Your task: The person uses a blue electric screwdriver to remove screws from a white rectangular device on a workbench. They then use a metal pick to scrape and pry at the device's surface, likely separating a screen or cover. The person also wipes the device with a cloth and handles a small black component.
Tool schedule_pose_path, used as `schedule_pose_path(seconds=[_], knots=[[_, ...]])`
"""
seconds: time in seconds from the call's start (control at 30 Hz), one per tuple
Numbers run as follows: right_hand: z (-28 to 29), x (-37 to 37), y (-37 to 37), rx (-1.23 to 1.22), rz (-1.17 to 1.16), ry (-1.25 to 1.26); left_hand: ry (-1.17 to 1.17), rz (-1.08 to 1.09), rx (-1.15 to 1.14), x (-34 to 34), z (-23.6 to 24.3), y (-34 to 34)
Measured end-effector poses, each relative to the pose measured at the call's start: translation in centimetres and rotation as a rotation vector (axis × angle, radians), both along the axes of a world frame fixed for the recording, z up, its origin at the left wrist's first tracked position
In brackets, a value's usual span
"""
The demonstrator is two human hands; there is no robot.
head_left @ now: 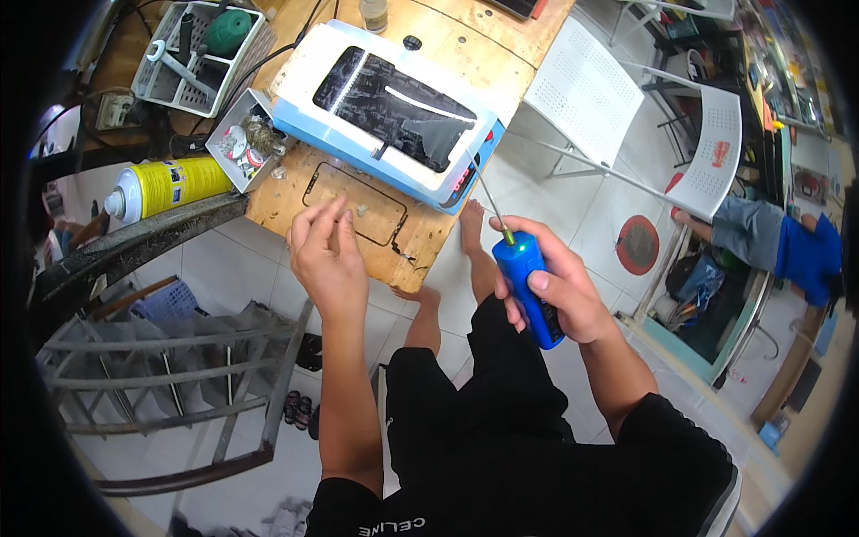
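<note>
A yellow spray can [170, 186], a grey tool basket [199, 55] and white folding chairs [586, 89] surround the wooden bench [447, 36].

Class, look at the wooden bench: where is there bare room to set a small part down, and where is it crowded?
Bare wood lies behind the blue-and-white machine, toward the bench's far edge. The near corner is crowded: the thin black frame, the small parts box and the left hand fill it. The right hand, holding the blue tool, is off the bench.

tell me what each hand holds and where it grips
The right hand grips a blue cylindrical tool around its body. Whether the left hand holds anything cannot be told.
</note>
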State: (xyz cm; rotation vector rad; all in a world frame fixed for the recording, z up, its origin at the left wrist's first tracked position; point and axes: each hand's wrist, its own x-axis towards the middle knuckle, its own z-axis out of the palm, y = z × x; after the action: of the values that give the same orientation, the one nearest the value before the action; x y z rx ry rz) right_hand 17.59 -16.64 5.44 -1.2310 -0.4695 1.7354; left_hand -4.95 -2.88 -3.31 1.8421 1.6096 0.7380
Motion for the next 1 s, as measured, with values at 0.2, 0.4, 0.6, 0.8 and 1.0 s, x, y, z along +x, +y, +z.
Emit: schedule_pose_path(seconds=[0.2, 0.4, 0.6, 0.8, 1.0], knots=[[-0.8, 3.4, 1.5, -0.015, 0.128, 0.088, 0.117, 0.257, -0.199, 1.0, -0.3, -1.4], [-1.3, 6.9, 3.0, -0.046, 0.270, 0.142, 0.353, 0.307, -0.368, 2.5, 1.3, -2.5], [-1.7, 8.2, 4.0, -0.119, 0.429, 0.185, -0.043, 0.356, 0.058, 7.4, 4.6, -3.6], [-2.2, 7.6, 3.9, -0.132, 0.486, 0.224, -0.057, 0.182, 0.225, 11.0, 3.6, -2.6], [-2.6, 7.6, 3.4, -0.109, 0.479, 0.242, -0.026, 0.188, 0.196, 11.6, 2.5, -2.8]])
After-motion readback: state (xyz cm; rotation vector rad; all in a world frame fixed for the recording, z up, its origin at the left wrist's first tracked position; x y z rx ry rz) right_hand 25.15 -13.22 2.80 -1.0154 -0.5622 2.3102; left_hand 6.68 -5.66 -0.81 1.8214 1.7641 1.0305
